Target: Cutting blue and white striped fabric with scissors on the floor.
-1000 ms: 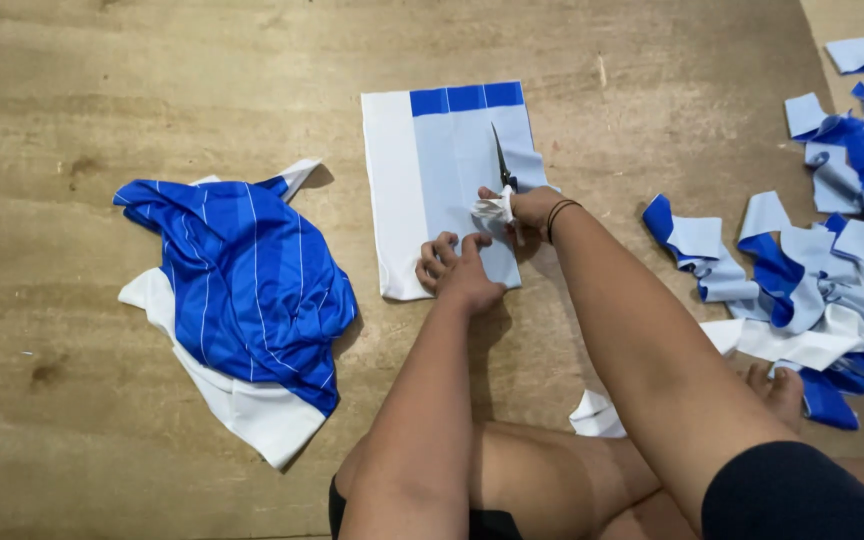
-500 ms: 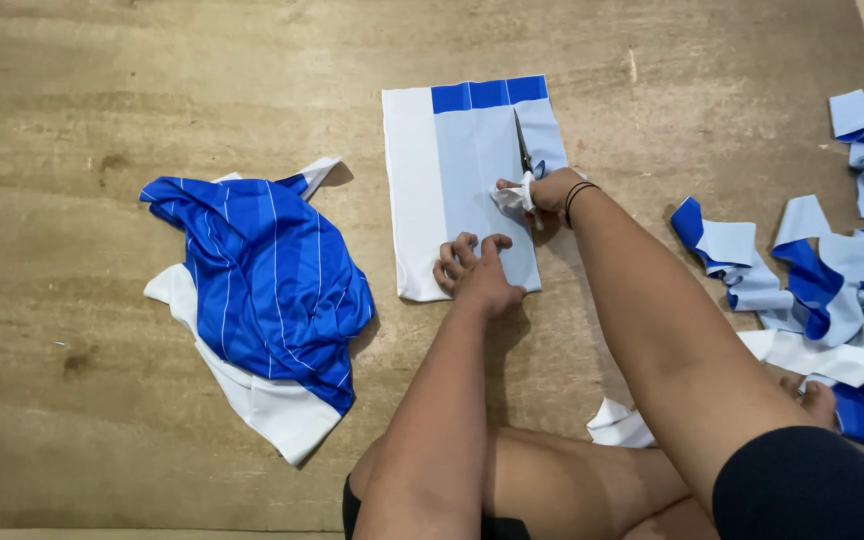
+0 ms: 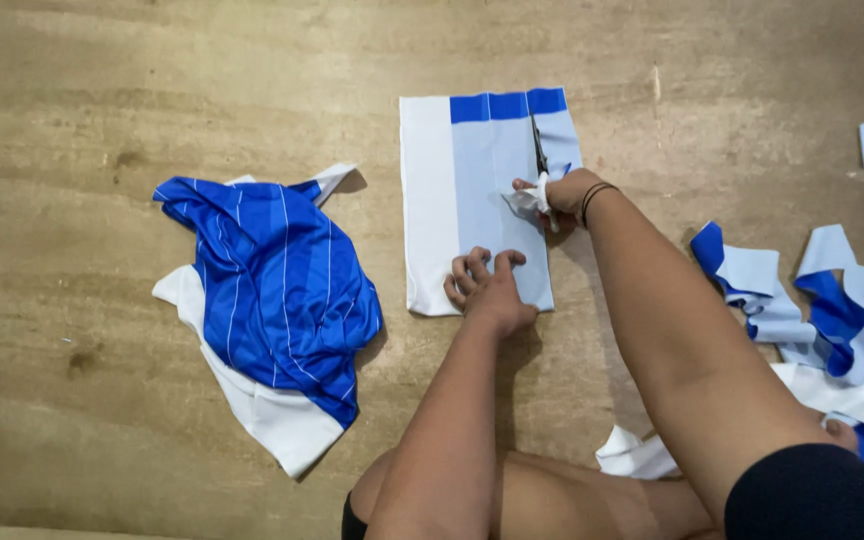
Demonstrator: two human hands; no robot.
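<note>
A flat rectangular piece of white and pale-blue cloth (image 3: 462,200) with a dark blue band at its far end lies on the wooden floor (image 3: 152,80). My left hand (image 3: 487,285) presses down on its near edge, fingers spread. My right hand (image 3: 557,195) grips scissors (image 3: 539,150) with white handles. The blades point away from me and are partway into the cloth near its right side, with a narrow strip to the right of the cut.
A crumpled blue striped shirt with white trim (image 3: 272,300) lies to the left. A heap of cut blue and white strips (image 3: 832,320) sits at the right. One white scrap (image 3: 637,455) rests by my knee.
The scissors have advanced farther up the cloth toward the blue band. My left hand stays pressed on the near edge. The view has shifted slightly.
</note>
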